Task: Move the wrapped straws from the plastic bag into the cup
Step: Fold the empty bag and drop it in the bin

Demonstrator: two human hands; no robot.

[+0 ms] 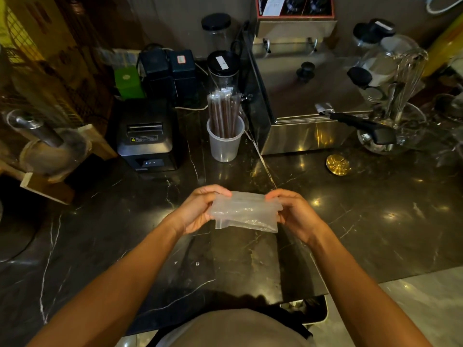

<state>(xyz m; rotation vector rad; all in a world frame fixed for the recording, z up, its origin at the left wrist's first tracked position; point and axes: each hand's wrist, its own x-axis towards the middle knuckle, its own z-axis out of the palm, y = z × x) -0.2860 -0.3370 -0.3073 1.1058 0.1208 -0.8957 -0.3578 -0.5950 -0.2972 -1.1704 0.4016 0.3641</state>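
A clear plastic bag (246,211), folded flat and showing no straws inside, is held above the dark marble counter. My left hand (198,209) pinches its left end and my right hand (292,211) pinches its right end. Farther back stands a translucent white cup (224,144) on the counter. A bundle of dark wrapped straws (223,111) stands upright in it, their tops reaching well above the rim.
A black receipt printer (146,139) sits left of the cup. A steel machine (303,96) with a black handle (363,126) stands to its right. A gold round lid (338,164) lies on the counter (125,221). Glass jars and a whisk (406,78) crowd the back right.
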